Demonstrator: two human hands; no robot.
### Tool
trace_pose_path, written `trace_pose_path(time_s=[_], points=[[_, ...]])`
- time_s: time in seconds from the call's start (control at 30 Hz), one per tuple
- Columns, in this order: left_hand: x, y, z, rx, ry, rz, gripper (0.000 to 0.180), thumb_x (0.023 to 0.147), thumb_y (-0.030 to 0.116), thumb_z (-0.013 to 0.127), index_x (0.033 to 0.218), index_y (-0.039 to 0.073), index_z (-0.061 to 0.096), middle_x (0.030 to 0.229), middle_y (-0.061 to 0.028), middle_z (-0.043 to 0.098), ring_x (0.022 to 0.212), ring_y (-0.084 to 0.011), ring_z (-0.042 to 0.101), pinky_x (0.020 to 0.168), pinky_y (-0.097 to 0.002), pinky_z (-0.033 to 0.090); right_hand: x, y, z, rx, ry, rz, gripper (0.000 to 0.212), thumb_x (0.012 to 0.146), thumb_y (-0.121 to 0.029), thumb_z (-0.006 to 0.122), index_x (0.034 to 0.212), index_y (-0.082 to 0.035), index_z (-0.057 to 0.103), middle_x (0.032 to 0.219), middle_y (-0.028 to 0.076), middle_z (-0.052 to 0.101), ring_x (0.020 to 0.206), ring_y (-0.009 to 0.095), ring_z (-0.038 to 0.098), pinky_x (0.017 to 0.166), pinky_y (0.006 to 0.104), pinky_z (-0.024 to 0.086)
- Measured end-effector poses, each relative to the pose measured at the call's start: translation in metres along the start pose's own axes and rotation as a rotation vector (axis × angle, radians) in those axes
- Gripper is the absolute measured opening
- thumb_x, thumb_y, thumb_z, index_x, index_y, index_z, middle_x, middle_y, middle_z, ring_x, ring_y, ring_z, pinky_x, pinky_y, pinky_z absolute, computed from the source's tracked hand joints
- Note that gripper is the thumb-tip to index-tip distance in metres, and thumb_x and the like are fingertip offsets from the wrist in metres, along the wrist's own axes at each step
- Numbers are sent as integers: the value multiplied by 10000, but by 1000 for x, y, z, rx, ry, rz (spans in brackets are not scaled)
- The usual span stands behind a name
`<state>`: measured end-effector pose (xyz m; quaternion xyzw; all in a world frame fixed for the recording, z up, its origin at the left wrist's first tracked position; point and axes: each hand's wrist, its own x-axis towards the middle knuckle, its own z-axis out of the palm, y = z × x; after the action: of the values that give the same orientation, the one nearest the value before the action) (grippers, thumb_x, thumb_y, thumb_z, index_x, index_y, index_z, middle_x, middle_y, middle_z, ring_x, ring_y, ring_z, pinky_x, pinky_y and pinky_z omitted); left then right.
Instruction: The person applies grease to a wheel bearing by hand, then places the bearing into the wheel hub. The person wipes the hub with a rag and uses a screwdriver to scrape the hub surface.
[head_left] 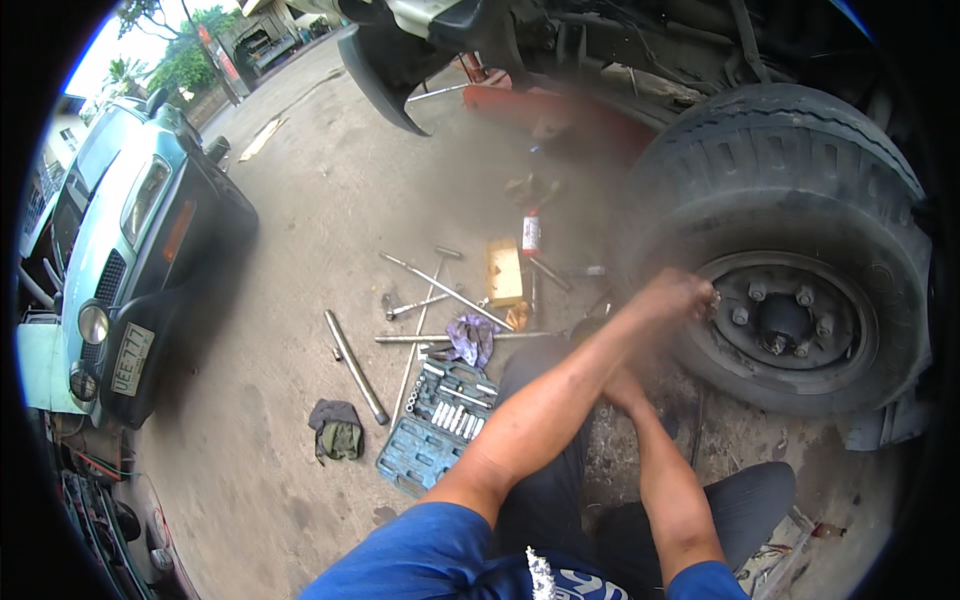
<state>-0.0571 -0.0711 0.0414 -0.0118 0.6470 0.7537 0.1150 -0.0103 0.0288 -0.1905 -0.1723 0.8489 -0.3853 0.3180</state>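
A large black tire (790,215) stands on the right, mounted under a vehicle, with a dusty steel wheel rim (860,335) and several lug nuts (757,290) around a dark hub (785,322). My left hand (685,295) reaches to the left edge of the rim, its fingers curled closed. Something small and brownish shows at its fingertips, too indistinct to name. Below it, my right hand (622,388) sits low near the tire's left side, partly behind my left forearm; its fingers are hidden.
An open blue socket case (415,455), a purple rag (471,340), metal bars (355,365), a yellow box (504,272) and a red-and-white can (531,232) lie on the concrete. A dark cloth (337,432) is left of the case. A light-green car (140,215) stands at left.
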Motion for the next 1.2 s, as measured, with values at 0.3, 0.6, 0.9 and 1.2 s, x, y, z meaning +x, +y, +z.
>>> trace_pose_path(time_s=[0.3, 0.6, 0.9, 1.2], points=[[-1, 4, 11, 82, 25, -65, 212, 911, 253, 664, 904, 49, 719, 766, -6, 668, 676, -71, 615, 532, -219, 431, -33, -12, -32, -227, 110, -107, 496, 901, -212, 680, 1391, -165, 622, 1108, 181, 743, 989, 330, 729, 884, 472, 564], [19, -6, 56, -131, -59, -196, 212, 870, 238, 697, 901, 29, 719, 789, -21, 674, 677, -70, 600, 495, -206, 392, 57, 54, -43, 142, -559, 214, 260, 968, -382, 610, 1012, -136, 679, 813, 23, 690, 602, 146, 586, 521, 314, 457], [-5, 2, 57, -228, 155, -377, 265, 802, 338, 707, 814, 73, 727, 698, 15, 642, 614, -84, 584, 616, -240, 459, 30, 18, -80, -415, -707, 63, 402, 1001, -370, 598, 1320, -125, 613, 924, 49, 706, 716, 159, 631, 632, 302, 512], [-126, -45, 72, -997, 721, -313, 217, 909, 272, 655, 1036, 97, 644, 901, -12, 670, 737, -91, 618, 572, -221, 398, -58, -15, -80, 921, -407, 800, 518, 1029, -412, 557, 1405, -56, 550, 879, 126, 705, 695, 235, 667, 584, 358, 540]])
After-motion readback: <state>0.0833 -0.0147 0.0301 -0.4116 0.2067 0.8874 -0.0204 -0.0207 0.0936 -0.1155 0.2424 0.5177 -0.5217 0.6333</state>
